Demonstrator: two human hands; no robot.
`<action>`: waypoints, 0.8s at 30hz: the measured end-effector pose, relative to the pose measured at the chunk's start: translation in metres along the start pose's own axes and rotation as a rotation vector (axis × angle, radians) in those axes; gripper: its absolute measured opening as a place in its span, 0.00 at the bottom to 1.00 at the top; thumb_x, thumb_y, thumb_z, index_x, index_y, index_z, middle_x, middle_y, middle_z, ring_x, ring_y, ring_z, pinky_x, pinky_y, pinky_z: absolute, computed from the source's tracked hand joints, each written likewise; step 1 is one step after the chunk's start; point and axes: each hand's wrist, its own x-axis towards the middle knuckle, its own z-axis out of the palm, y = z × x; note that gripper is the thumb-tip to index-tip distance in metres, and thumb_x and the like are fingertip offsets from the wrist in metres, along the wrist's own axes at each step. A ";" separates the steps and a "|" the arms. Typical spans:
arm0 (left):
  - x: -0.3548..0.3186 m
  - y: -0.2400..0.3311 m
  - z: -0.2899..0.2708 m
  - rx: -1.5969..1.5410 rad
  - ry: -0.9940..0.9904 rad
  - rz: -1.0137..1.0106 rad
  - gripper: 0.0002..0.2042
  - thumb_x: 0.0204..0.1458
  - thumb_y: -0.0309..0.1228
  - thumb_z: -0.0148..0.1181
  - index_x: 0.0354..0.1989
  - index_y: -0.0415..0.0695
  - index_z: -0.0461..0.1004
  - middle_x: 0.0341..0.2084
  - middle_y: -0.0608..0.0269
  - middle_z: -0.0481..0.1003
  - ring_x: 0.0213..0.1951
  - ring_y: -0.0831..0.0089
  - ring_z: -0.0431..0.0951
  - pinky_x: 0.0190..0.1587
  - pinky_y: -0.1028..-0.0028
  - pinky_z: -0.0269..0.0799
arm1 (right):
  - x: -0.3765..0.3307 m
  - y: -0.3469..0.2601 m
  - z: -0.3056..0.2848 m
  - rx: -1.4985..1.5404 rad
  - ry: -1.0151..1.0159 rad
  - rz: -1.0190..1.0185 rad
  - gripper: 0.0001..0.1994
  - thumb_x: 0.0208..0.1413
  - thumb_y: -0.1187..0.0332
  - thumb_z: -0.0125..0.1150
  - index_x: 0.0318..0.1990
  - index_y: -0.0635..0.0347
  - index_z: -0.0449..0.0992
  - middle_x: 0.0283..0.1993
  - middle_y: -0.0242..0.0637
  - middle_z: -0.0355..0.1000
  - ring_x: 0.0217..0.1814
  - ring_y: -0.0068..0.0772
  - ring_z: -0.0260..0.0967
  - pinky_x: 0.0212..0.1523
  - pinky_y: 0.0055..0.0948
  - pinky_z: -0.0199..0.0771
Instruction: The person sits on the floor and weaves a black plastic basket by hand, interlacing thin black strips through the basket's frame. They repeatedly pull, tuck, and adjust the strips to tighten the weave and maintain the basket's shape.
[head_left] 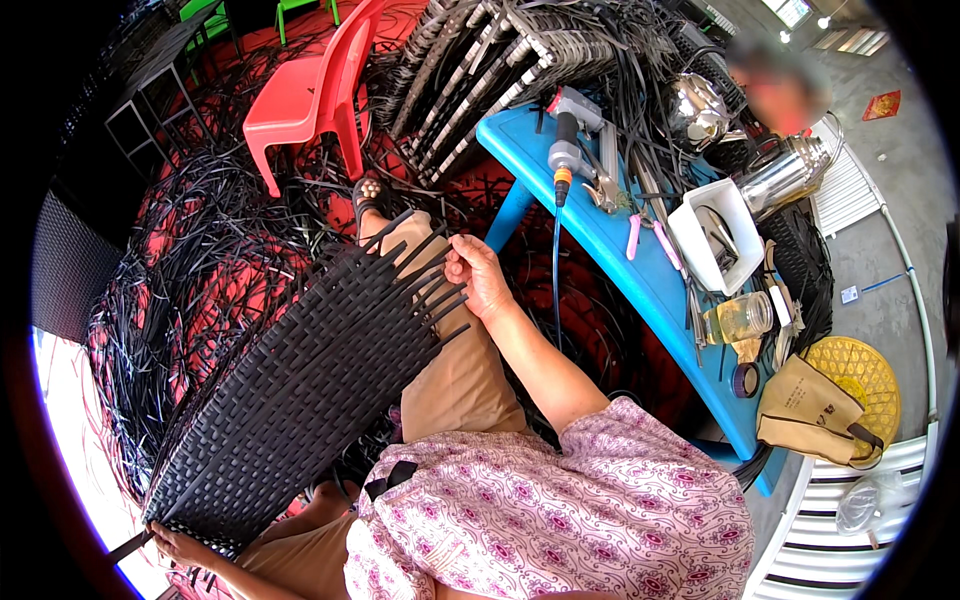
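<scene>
The large black panel of flat woven plastic strips (300,370) lies slantwise across the lower left part of the view, over the person's legs, in beige trousers (450,395). Its upper right edge is unfinished, with many loose strip ends (390,230) pointing outward.

Of the 2 hands, the right hand (478,278) is at these ends, near the upper corner; its fingers are bent inward, but I cannot tell if they pinch 1 strip. The left hand (182,545) touches the lower left corner of the panel; its fingers are partly hidden, so I cannot tell how firmly they grip.

To the right of the person stands a blue plastic table (640,285). On it are a grey and red power tool (566,140) with a blue cable (557,260), a white rectangular container (690,240) and a clear glass jar with yellowish content (740,318).

Beyond the panel, a red plastic chair (290,100) stands beside a tangled heap of black strips (190,270) on the floor.
</scene>
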 end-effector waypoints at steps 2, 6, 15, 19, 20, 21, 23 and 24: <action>0.003 -0.005 0.001 0.001 0.022 -0.059 0.32 0.61 0.55 0.48 0.59 0.37 0.70 0.60 0.44 0.68 0.62 0.54 0.66 0.65 0.64 0.59 | 0.000 0.000 -0.001 -0.001 -0.004 -0.001 0.07 0.58 0.66 0.64 0.34 0.56 0.73 0.24 0.25 0.68 0.23 0.16 0.62 0.23 0.18 0.58; 0.013 -0.034 0.002 0.016 0.026 -0.044 0.31 0.61 0.54 0.48 0.59 0.38 0.71 0.60 0.45 0.68 0.62 0.55 0.66 0.65 0.65 0.59 | 0.003 0.003 -0.001 0.007 0.000 0.007 0.07 0.59 0.66 0.64 0.34 0.56 0.73 0.24 0.25 0.68 0.22 0.16 0.62 0.22 0.18 0.58; 0.008 -0.020 0.002 -0.041 0.016 -0.077 0.32 0.60 0.56 0.49 0.59 0.37 0.70 0.60 0.46 0.68 0.63 0.56 0.65 0.65 0.65 0.57 | 0.001 0.001 0.000 0.014 -0.001 0.007 0.07 0.59 0.66 0.64 0.33 0.55 0.73 0.24 0.25 0.68 0.22 0.16 0.61 0.22 0.18 0.57; 0.010 -0.020 0.002 0.049 0.036 -0.082 0.33 0.60 0.56 0.48 0.59 0.36 0.70 0.60 0.46 0.68 0.63 0.56 0.65 0.65 0.65 0.57 | 0.001 0.001 -0.001 0.020 0.003 0.011 0.07 0.59 0.66 0.64 0.33 0.55 0.73 0.24 0.25 0.68 0.22 0.16 0.61 0.23 0.18 0.57; 0.008 -0.012 0.001 0.045 0.030 -0.092 0.34 0.60 0.56 0.48 0.59 0.36 0.70 0.60 0.46 0.68 0.63 0.56 0.65 0.65 0.65 0.57 | 0.001 0.001 -0.001 0.019 0.001 0.007 0.07 0.59 0.66 0.64 0.33 0.55 0.73 0.24 0.25 0.68 0.22 0.16 0.61 0.23 0.18 0.57; 0.006 -0.005 0.001 0.041 0.024 -0.102 0.34 0.60 0.57 0.48 0.59 0.35 0.69 0.60 0.46 0.68 0.63 0.56 0.65 0.65 0.65 0.57 | 0.001 0.001 -0.002 0.019 -0.001 0.003 0.07 0.59 0.66 0.64 0.33 0.55 0.73 0.24 0.25 0.68 0.22 0.16 0.61 0.23 0.18 0.57; 0.005 0.001 -0.002 0.031 0.021 -0.108 0.33 0.60 0.56 0.48 0.59 0.36 0.70 0.60 0.47 0.68 0.63 0.56 0.65 0.65 0.65 0.57 | 0.001 0.002 -0.003 0.021 0.000 0.005 0.07 0.59 0.66 0.64 0.33 0.55 0.73 0.24 0.25 0.68 0.23 0.16 0.61 0.23 0.18 0.57; 0.004 0.004 -0.002 0.025 0.019 -0.111 0.33 0.60 0.56 0.48 0.59 0.36 0.70 0.60 0.47 0.68 0.63 0.56 0.65 0.65 0.65 0.57 | 0.001 0.002 -0.003 0.021 0.000 0.006 0.07 0.59 0.66 0.64 0.33 0.55 0.73 0.24 0.25 0.68 0.23 0.16 0.61 0.23 0.18 0.57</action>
